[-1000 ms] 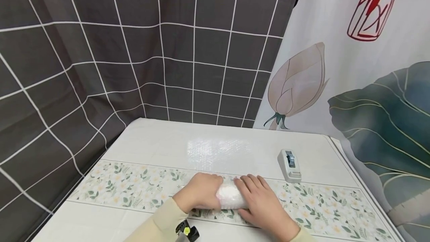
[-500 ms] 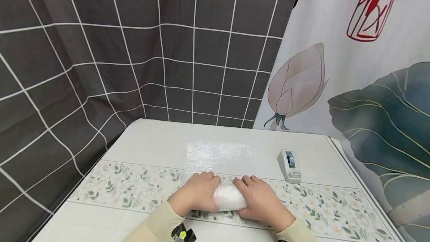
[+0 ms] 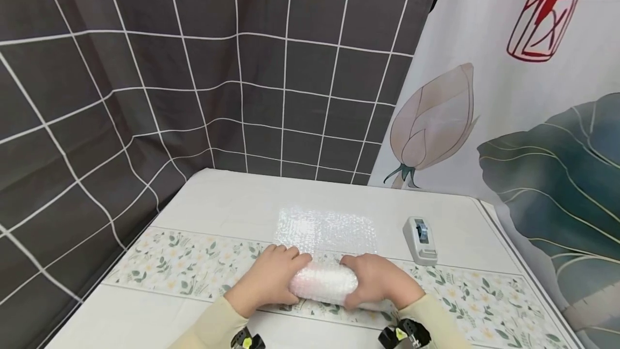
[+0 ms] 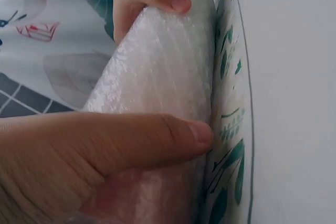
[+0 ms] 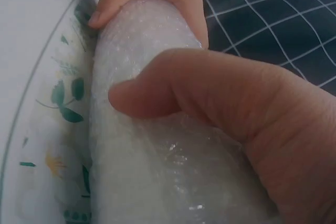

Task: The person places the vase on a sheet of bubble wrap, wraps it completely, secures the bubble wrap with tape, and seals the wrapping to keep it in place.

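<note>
Just in front of me the bubble-wrapped roll [image 3: 323, 283] lies on the table's floral band [image 3: 184, 268], its long axis running left to right, its clear skin glossy and dimpled over a whitish body with a pinkish tint toward the left. It sits between my left hand [image 3: 271, 278] and my right hand [image 3: 380, 281], both curled round it, each thumb on the near side. Beyond it a flat sheet of bubble wrap [image 3: 326, 230] spreads away, with a pale tape dispenser [image 3: 420, 241] to the right and a dark gridded curtain [image 3: 310, 77] behind.
</note>
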A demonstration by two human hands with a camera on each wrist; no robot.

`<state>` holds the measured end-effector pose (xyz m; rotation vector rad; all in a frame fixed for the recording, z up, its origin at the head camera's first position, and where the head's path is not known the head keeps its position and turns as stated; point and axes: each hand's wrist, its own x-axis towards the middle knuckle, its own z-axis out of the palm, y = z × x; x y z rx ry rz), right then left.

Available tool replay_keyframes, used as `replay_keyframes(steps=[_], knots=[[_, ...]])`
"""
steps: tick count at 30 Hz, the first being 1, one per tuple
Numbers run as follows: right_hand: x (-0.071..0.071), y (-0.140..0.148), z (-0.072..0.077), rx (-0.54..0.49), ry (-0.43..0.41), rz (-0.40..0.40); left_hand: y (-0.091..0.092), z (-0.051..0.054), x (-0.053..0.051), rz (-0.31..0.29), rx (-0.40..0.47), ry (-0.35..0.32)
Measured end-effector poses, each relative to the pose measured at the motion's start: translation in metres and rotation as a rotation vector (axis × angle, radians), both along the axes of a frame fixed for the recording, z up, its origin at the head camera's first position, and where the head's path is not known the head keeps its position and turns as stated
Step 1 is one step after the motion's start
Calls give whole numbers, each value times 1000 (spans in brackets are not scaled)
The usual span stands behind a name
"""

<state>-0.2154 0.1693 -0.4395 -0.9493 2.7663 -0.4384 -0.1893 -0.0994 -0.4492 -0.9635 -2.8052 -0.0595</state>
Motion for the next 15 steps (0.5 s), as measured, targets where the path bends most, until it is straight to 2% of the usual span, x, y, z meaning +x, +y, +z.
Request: replay_keyframes(steps=[4, 9, 13, 15], knots=[[-4, 1, 0, -11, -58, -16, -2, -2, -10, -47, 13, 15], [-3, 4, -1, -49, -51, -54, -1, -1, -15, -62, -2, -25], [-1, 9, 3, -47, -23, -80, 1, 2, -17, -50, -14, -94], [1, 12, 6, -29, -1, -90, 2, 5, -18, -36, -3, -165]])
